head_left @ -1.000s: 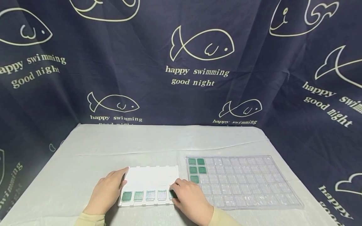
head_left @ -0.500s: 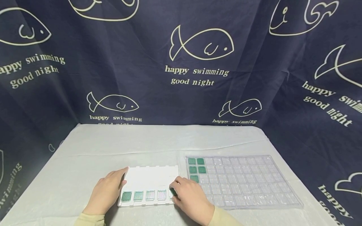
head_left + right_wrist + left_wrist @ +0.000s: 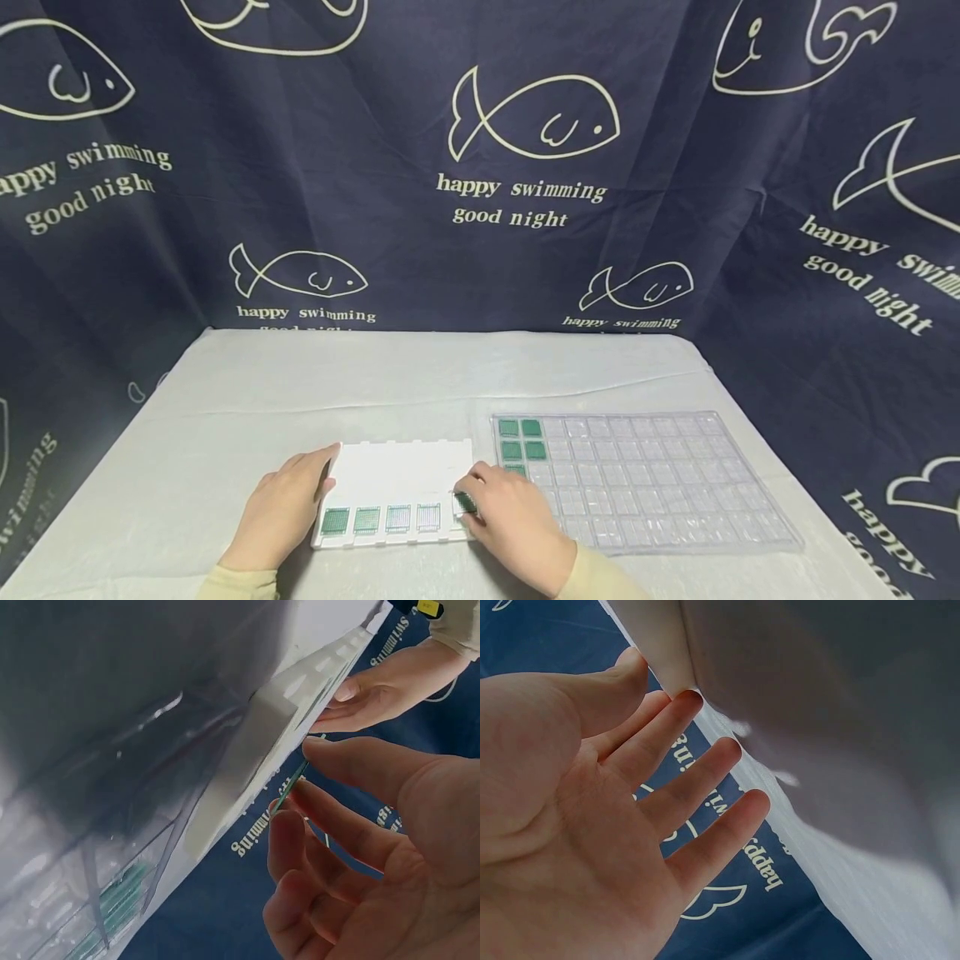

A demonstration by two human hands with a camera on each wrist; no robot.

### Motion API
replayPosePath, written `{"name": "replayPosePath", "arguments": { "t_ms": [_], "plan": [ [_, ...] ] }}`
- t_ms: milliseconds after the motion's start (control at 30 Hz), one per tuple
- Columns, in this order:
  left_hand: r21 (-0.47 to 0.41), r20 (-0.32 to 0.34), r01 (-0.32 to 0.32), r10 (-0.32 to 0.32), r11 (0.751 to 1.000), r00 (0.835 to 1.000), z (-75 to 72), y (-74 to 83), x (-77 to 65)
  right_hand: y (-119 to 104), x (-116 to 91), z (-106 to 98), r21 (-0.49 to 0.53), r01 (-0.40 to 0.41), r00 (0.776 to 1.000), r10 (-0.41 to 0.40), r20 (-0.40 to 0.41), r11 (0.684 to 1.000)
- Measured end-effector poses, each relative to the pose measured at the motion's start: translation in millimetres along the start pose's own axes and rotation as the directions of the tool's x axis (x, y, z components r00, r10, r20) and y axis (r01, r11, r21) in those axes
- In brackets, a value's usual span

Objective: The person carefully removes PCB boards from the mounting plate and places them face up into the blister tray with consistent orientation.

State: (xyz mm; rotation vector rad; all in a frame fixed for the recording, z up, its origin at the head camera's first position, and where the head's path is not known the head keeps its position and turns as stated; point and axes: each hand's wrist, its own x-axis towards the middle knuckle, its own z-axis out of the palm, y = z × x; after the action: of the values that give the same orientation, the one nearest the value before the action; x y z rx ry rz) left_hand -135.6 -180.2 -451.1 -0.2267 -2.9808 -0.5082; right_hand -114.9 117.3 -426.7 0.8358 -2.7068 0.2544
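Observation:
My left hand [image 3: 277, 508] rests along the left edge of a white tray [image 3: 405, 471], its fingers straight in the left wrist view. Over the tray's front right corner, my right hand [image 3: 517, 521] pinches a small green circuit board [image 3: 465, 502] between thumb and fingers. The right wrist view shows this board edge-on, tilted and raised from the tray. Several like boards lie in a row along the tray's front side, such as the leftmost circuit board [image 3: 335, 522].
To the right lies a clear plastic compartment tray [image 3: 637, 483]; green boards [image 3: 532, 427] sit in its left cells, one partly hidden by my right hand. Both trays rest on a white-covered table [image 3: 420, 367]. Dark blue fish-print curtain [image 3: 405, 167] surrounds the back and sides.
My right hand has lifted the rightmost circuit board out of the white tray's front row and moved it slightly up and to the right. The left hand has stayed in place.

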Motion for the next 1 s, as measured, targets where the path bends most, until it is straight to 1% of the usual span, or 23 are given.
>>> {"name": "replayPosePath", "arguments": {
  "t_ms": [267, 467, 667, 1000],
  "plan": [
    [0.004, -0.007, -0.005, 0.005, 1.000, 1.000, -0.1, 0.0, 0.5, 8, -1, -5, 0.010, -0.013, 1.000, 0.013, -0.024, 1.000],
    [0.001, -0.024, -0.014, 0.014, 1.000, 1.000, -0.4, -0.1, 0.1, 15, -2, -8, 0.026, -0.052, 0.999, 0.052, -0.010, 0.998],
    [-0.007, -0.012, -0.010, 0.009, 1.000, 1.000, -0.8, 0.4, 0.3, 23, -4, -12, 0.021, -0.083, 0.996, 0.084, -0.035, 0.996],
    [0.001, -0.046, -0.024, 0.024, 1.000, 0.999, 1.1, -0.7, 0.1, 42, -7, -15, 0.028, -0.179, 0.983, 0.180, -0.032, 0.983]
  ]
}}
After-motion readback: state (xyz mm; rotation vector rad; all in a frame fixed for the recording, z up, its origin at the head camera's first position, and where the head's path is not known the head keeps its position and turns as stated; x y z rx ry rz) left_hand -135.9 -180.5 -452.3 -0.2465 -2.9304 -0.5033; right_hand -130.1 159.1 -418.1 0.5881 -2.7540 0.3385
